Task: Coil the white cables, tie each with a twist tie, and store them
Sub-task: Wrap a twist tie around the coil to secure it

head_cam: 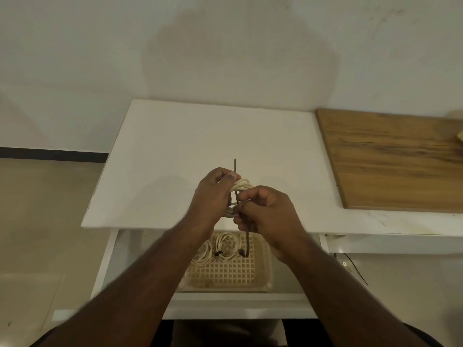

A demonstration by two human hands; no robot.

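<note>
White coil between gripping fingers

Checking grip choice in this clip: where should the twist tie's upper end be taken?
Pinch the free tip of the tie from above. It stands upright, clear of the coil and left hand; the right hand holds the lower part.

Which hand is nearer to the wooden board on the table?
The right hand. It holds the twist tie just right of the coiled cable, on the side toward the wooden board. The left hand grips the coil from the far side.
</note>
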